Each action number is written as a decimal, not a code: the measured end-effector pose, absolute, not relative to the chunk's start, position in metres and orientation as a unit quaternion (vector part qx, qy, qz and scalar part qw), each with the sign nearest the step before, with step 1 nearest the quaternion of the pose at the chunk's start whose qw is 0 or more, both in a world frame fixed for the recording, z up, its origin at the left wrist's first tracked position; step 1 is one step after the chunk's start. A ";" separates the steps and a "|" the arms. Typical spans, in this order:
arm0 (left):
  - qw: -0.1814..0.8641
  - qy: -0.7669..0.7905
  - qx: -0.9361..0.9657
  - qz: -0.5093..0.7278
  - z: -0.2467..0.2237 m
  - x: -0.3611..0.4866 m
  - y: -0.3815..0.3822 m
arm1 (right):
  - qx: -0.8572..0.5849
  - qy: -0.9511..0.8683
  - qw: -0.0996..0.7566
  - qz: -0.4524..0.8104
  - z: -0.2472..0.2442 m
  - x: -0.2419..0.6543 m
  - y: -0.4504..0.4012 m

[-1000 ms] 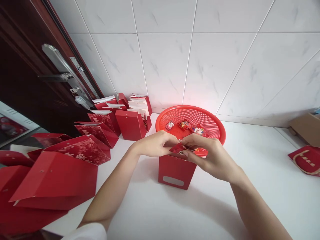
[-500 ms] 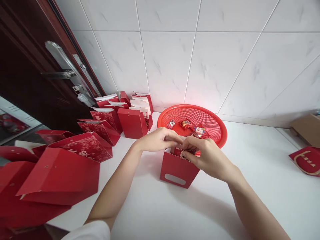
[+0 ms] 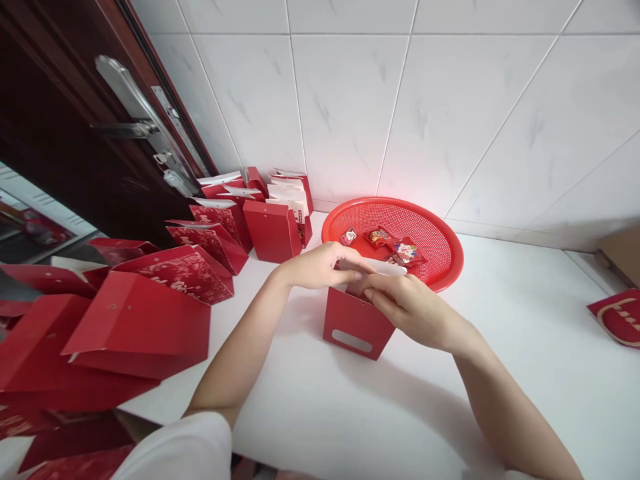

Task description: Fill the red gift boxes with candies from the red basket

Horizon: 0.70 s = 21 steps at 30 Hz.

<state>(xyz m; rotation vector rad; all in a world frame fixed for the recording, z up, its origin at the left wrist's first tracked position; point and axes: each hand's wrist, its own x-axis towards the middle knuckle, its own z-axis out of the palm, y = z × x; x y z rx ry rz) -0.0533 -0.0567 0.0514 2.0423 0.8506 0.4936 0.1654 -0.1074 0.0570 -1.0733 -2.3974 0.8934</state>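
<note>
A person's left hand and right hand meet, fingers narrowly apart, at the white-edged mouth of a red paper bag on a white counter, any grip unclear, a red basket of wrapped sweets at one o'clock.

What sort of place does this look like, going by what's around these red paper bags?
Probably a room in a home, perhaps near its entrance: there's a dark wooden door with a metal lever handle, white marbled wall tiles, and a white surface holding red paper bags.
</note>
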 end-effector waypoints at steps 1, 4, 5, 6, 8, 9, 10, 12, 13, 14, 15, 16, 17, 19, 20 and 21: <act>0.424 0.338 0.817 0.196 0.052 -0.054 -0.057 | -0.381 -0.848 0.183 0.319 0.057 0.165 -0.107; 0.426 0.334 0.818 0.194 0.052 -0.053 -0.057 | -0.385 -0.843 0.190 0.324 0.056 0.165 -0.107; 0.431 0.332 0.816 0.196 0.052 -0.053 -0.057 | -0.384 -0.842 0.194 0.326 0.055 0.166 -0.106; 0.437 0.329 0.813 0.197 0.051 -0.052 -0.057 | -0.380 -0.842 0.198 0.328 0.055 0.167 -0.105; 0.444 0.323 0.811 0.201 0.051 -0.051 -0.056 | -0.361 -0.842 0.208 0.343 0.055 0.170 -0.104; 0.440 0.324 0.812 0.203 0.051 -0.051 -0.056 | -0.346 -0.842 0.214 0.354 0.055 0.172 -0.103; 0.432 0.329 0.814 0.205 0.052 -0.053 -0.056 | -0.329 -0.843 0.222 0.364 0.056 0.175 -0.103; 0.411 0.344 0.817 0.214 0.056 -0.059 -0.057 | -0.299 -0.843 0.259 0.364 0.056 0.180 -0.102; 0.402 0.350 0.816 0.224 0.059 -0.063 -0.058 | -0.286 -0.843 0.285 0.355 0.057 0.182 -0.102; 0.398 0.354 0.813 0.236 0.062 -0.068 -0.060 | -0.273 -0.844 0.312 0.341 0.059 0.184 -0.103; 0.396 0.356 0.807 0.255 0.065 -0.073 -0.061 | -0.256 -0.844 0.341 0.326 0.060 0.185 -0.104; 0.394 0.362 0.797 0.280 0.068 -0.078 -0.063 | -0.238 -0.844 0.368 0.309 0.062 0.186 -0.105; 0.391 0.373 0.783 0.308 0.071 -0.081 -0.065 | -0.223 -0.844 0.392 0.289 0.064 0.187 -0.106; 0.371 0.404 0.749 0.371 0.075 -0.084 -0.068 | -0.220 -0.844 0.426 0.242 0.067 0.189 -0.108; 0.363 0.417 0.736 0.391 0.076 -0.084 -0.069 | -0.233 -0.842 0.434 0.220 0.067 0.189 -0.108; 0.357 0.425 0.728 0.402 0.077 -0.082 -0.070 | -0.251 -0.841 0.435 0.203 0.067 0.190 -0.108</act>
